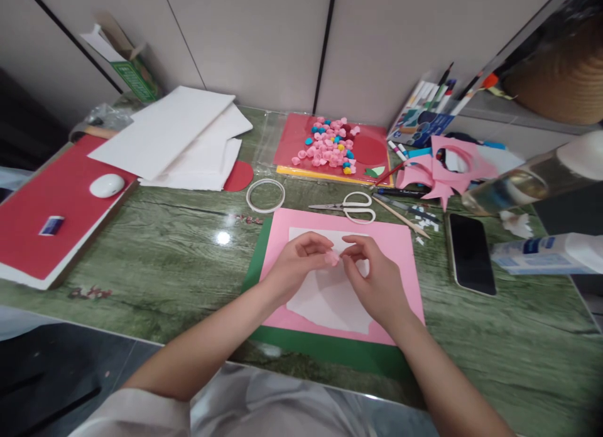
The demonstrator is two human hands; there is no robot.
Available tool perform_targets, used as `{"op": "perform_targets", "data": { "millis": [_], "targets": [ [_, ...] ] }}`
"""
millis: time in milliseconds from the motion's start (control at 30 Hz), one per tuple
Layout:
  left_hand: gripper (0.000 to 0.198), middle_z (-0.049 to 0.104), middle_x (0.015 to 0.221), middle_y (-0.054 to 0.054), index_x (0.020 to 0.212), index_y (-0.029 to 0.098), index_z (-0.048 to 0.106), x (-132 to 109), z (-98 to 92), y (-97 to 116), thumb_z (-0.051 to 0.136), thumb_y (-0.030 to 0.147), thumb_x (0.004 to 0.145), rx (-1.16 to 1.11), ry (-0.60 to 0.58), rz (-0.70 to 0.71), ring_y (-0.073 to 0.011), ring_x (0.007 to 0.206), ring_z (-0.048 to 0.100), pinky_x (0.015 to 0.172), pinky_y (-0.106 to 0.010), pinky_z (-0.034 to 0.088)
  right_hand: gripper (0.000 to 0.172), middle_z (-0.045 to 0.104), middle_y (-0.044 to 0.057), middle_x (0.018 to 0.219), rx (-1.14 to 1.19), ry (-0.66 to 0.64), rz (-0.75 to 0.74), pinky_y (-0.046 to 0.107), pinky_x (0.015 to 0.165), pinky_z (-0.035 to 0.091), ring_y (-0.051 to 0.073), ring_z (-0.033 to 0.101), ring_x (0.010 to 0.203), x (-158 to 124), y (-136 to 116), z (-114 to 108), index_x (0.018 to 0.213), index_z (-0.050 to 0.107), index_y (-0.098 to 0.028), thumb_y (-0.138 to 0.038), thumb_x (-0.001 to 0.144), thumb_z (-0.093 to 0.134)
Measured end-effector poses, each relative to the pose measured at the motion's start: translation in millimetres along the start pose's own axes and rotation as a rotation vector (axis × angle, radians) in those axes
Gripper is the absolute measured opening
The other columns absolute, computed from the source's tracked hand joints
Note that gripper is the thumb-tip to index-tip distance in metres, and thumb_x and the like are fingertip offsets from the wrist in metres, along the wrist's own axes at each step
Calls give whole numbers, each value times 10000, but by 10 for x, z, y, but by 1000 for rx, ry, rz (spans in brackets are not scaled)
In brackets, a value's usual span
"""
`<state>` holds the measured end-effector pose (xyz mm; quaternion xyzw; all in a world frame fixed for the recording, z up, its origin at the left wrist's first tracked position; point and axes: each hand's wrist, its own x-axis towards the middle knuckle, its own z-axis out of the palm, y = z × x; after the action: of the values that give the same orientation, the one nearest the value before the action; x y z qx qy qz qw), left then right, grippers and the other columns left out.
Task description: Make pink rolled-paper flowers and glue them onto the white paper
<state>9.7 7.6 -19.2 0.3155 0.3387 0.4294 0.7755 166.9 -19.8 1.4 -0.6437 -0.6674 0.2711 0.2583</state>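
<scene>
"2 hands in shot. What do we log?"

"Left hand [301, 262]: thumb and fingers pinch 1 small pink piece [332, 258]. Right hand [379, 283]: fingers curled, tips just beside it; we can't tell if they grip anything."

"Where's that piece?"

"Above the white sheet [325, 302], which lies on the pink sheet [406, 255], then the green sheet [330, 350], by the near edge of the table [188, 255]."

"Rest?"

"We see 1 pair of scissors [339, 206] at the pink sheet's far edge, 1 tape roll [266, 211] off its far left corner, 1 phone [471, 253] toward the table's right edge. Loose pink bits [325, 153] heap near the far edge."

"Left edge?"

"1 red board [56, 192], 1 white mouse [107, 186] on it."
</scene>
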Motion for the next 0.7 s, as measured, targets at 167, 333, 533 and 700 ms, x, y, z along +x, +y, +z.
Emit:
{"op": "perform_targets", "data": {
  "millis": [167,333,533,700],
  "targets": [
    [196,617,678,20,756,162,606,0,-19,-10,728,131,606,29,-21,10,-102,678,586,700,-258,426,263,629,-15,837,-8,4,-5,310,733,411,158,572,759,-1,12,-5,1060,461,-249,-213,801,479],
    [200,602,668,25,750,170,618,7,-43,-32,731,113,595,47,-16,29,-100,705,573,704,-246,420,271,629,-13,832,-11,11,-8,310,734,410,163,574,765,-2,17,-3,1071,459,-251,-216,803,479],
    [167,620,728,8,751,167,637,12,-35,-11,714,115,613,32,-3,23,-108,748,583,738,-244,420,270,634,-14,831,-26,16,-17,309,741,410,163,578,767,-2,17,-2,1065,463,-248,-211,798,480],
    [183,631,764,5,823,173,605,9,-13,11,696,209,669,-53,17,-114,-121,724,618,706,-264,440,271,638,-8,834,-43,18,-19,309,734,413,167,584,771,2,32,5,1069,466,-242,-221,799,476]
  ]
}}
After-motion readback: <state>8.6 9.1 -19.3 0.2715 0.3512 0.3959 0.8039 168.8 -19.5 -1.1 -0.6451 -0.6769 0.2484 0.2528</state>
